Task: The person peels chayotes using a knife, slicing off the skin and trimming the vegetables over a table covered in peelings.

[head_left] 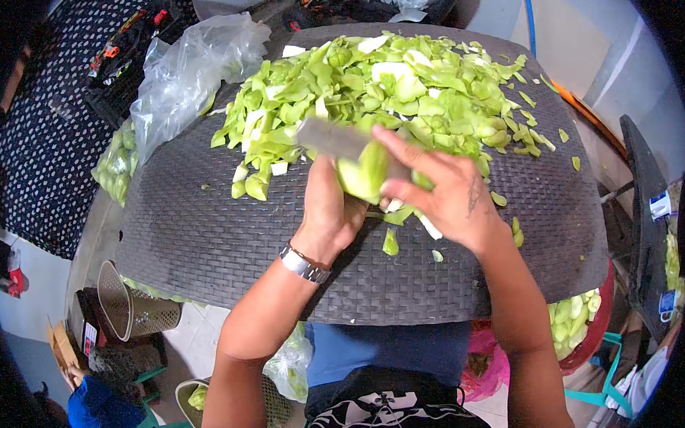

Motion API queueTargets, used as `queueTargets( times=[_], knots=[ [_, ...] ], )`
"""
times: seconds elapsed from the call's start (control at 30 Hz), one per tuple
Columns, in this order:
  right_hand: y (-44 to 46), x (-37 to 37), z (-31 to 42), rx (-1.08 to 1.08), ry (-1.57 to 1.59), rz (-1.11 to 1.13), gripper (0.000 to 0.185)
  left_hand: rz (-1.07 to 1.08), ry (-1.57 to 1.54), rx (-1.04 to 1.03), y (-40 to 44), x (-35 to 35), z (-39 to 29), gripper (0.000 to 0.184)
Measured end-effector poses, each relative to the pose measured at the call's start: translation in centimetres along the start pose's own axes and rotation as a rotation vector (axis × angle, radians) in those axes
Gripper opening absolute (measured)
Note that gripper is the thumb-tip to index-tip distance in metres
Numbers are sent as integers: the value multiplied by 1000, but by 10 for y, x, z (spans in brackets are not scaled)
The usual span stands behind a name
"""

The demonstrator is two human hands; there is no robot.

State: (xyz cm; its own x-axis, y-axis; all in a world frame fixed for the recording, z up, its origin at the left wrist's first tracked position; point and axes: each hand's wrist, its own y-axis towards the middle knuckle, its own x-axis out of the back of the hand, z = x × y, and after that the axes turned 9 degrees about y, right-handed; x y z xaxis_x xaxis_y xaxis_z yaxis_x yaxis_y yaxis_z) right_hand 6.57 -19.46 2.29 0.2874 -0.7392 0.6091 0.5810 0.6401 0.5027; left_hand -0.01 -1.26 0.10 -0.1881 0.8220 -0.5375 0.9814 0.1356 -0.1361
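Note:
My left hand point(331, 210), with a metal-band watch at its wrist, is closed around a pale green chayote point(361, 175) from below. My right hand point(445, 191) grips a broad-bladed knife point(331, 139), which is blurred by motion. The blade lies across the top of the chayote, and its handle is hidden by my fingers. Both hands are above the near middle of a dark woven table point(227, 263). Just beyond them spreads a large heap of green peelings point(407, 84). A few loose pieces lie near my hands, among them a green scrap point(390, 242).
A clear plastic bag point(196, 73) rests on the table's left edge. Below on the left stand a woven bin point(131, 312) and a bag of green chayotes point(116, 164). A red basin point(599, 328) with pale pieces is at right, near a teal stool point(604, 385). A person's blue sleeve point(98, 402) shows lower left.

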Motion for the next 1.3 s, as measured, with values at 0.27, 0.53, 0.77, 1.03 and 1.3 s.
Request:
queueTargets(
  times=[0.27, 0.53, 0.77, 1.03, 1.3],
  knots=[
    [3, 11, -6, -462, 233, 12, 76, -55, 70, 5, -1, -18, -9, 52],
    [-5, -4, 11, -72, 69, 73, 96, 22, 9, -44, 7, -3, 6, 59],
    [3, 19, 10, -253, 84, 83, 81, -110, 141, -173, 2, -13, 11, 48],
    [11, 47, -28, -879, 712, -10, 73, -59, 2, 15, -4, -21, -7, 47],
    [11, 40, -25, -886, 611, -129, 75, -54, -17, 86, -5, -14, -9, 41]
  ],
)
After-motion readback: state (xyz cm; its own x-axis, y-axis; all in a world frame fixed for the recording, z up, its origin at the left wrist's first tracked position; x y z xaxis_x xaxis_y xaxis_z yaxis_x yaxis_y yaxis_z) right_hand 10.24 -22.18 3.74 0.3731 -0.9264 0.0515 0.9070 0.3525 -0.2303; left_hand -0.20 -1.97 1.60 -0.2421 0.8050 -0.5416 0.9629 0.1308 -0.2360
